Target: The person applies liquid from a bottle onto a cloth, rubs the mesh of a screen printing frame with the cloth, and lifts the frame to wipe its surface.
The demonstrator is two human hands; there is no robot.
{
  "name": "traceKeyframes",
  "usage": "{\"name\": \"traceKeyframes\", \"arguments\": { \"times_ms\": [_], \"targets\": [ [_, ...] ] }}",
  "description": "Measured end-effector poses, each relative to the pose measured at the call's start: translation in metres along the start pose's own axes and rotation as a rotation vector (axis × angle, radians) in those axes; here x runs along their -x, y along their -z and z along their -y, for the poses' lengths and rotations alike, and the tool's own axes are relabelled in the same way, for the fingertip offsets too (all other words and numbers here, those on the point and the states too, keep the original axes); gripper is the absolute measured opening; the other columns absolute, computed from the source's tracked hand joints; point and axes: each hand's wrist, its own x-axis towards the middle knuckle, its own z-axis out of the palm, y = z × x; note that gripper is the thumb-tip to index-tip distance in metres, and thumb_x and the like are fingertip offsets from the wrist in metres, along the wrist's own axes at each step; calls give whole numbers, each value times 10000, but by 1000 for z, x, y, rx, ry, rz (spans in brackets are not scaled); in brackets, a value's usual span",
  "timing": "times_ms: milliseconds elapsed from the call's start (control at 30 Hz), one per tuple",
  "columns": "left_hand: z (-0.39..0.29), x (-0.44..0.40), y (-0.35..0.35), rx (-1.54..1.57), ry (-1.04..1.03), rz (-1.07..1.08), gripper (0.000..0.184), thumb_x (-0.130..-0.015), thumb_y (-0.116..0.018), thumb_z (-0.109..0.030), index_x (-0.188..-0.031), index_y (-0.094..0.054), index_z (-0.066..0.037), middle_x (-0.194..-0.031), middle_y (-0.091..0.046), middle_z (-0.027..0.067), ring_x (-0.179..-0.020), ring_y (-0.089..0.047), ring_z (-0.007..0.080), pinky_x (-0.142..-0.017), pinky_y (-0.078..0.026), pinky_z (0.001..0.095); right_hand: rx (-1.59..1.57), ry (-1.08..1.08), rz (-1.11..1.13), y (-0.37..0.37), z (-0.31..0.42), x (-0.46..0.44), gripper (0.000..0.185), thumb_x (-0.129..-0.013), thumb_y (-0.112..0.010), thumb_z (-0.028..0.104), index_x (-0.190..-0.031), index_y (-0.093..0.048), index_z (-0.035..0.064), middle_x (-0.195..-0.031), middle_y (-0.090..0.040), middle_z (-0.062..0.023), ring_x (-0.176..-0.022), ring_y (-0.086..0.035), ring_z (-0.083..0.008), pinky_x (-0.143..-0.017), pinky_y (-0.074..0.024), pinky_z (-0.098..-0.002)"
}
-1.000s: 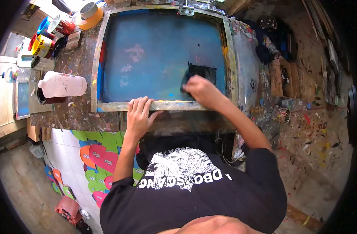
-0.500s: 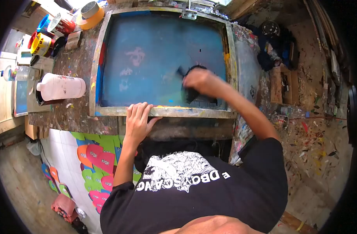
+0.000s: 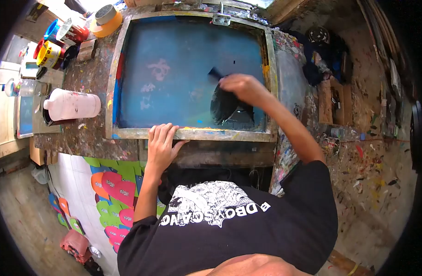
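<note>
A wooden-framed printing screen (image 3: 192, 134) with blue mesh lies before me. My left hand (image 3: 161, 142) grips its near rail, fingers over the top and thumb to the side. Over the right half of the mesh, my right hand (image 3: 245, 88) is closed round a small dark squeegee (image 3: 214, 72), whose end sticks out to the left of the fingers. Just below that hand, black ink (image 3: 224, 106) spreads over the mesh toward the near right corner. Pale design marks (image 3: 159, 70) show at the mesh's left side. My palm hides most of the squeegee.
A pale pink bottle (image 3: 75, 104) lies on the stained bench left of the screen. Paint tubs (image 3: 49, 53) and tape rolls (image 3: 105, 27) stand at the back left. A metal hinge clamp (image 3: 221, 19) holds the far rail. Colourful printed cutouts (image 3: 119, 184) lie lower left.
My right hand has shifted slightly up and to the right, and the squeegee's end shows more sharply. More of the black ink is visible below it. My left hand stays on the rail.
</note>
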Motion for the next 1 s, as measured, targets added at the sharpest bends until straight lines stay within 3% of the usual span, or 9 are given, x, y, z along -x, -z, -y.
{"name": "traceKeyframes", "arguments": {
  "times_ms": [133, 233, 367, 467, 600, 667, 767, 867, 1000],
  "targets": [
    [2, -1, -2, 10, 10, 4, 525, -725, -862, -222, -1161, -646, -28, -1166, -626, 124, -1102, -584, 323, -1026, -402, 473, -184, 198, 163, 7, 37, 37, 234, -857, -623, 44, -1015, -786, 101, -1138, -762, -54, -1092, -707, -196, -977, -564, -316],
    [1, -1, -1, 7, 15, 9, 525, -723, -864, -215, -1163, -645, -30, -1172, -626, 126, -1102, -585, 322, -1029, -400, 476, -44, -121, 60, 19, -20, 45, 219, -779, -637, -16, -929, -786, 38, -1046, -763, -95, -1014, -704, -246, -934, -572, -350],
    [3, -1, -3, 22, 12, 17, 517, -724, -863, -206, -1159, -647, -28, -1170, -628, 126, -1097, -588, 322, -1030, -399, 476, -372, 58, 71, 5, 33, 40, 222, -760, -635, -36, -913, -779, 38, -1005, -737, -92, -990, -680, -244, -898, -566, -365],
    [3, 0, -3, 22, 18, 16, 505, -729, -860, -202, -1155, -651, -28, -1169, -631, 129, -1093, -591, 323, -1029, -399, 475, -317, -79, 246, 20, 8, 72, 246, -741, -644, -54, -934, -775, 26, -1004, -706, -102, -986, -662, -271, -911, -556, -365],
    [5, -1, -4, -2, 0, 18, 524, -742, -853, -240, -1170, -641, -24, -1169, -627, 120, -1104, -586, 309, -1031, -407, 471, -371, -166, 40, 17, 23, 50, 175, -798, -673, -20, -940, -766, 24, -985, -692, -114, -1008, -660, -287, -886, -548, -388],
    [4, -1, -4, -3, -1, 22, 524, -743, -853, -242, -1169, -641, -23, -1170, -628, 120, -1104, -587, 309, -1031, -407, 471, -347, -105, 352, 30, 47, 58, 198, -787, -662, -23, -944, -772, 29, -1009, -690, -108, -1036, -659, -282, -912, -543, -379],
    [3, -1, -1, 2, 3, 18, 519, -744, -852, -245, -1165, -642, -25, -1167, -630, 120, -1102, -588, 310, -1032, -406, 470, -303, -288, 192, 31, -2, 74, 219, -771, -652, -37, -949, -766, 21, -1088, -679, -106, -1079, -642, -283, -941, -533, -367],
    [2, -3, -2, 25, 15, -7, 511, -723, -861, -192, -1160, -654, -28, -1173, -631, 130, -1094, -591, 325, -1029, -397, 472, -184, -165, -46, 11, 4, 56, 239, -759, -655, -27, -949, -783, 42, -1059, -690, -146, -1065, -648, -319, -927, -541, -382],
    [2, -3, 1, 3, 6, 2, 510, -749, -852, -257, -1160, -648, -35, -1160, -633, 113, -1093, -590, 303, -1025, -406, 465, -281, -164, 185, 21, 23, 78, 223, -782, -643, -31, -950, -777, 30, -1014, -697, -136, -1040, -657, -304, -925, -544, -379]
  ]
}}
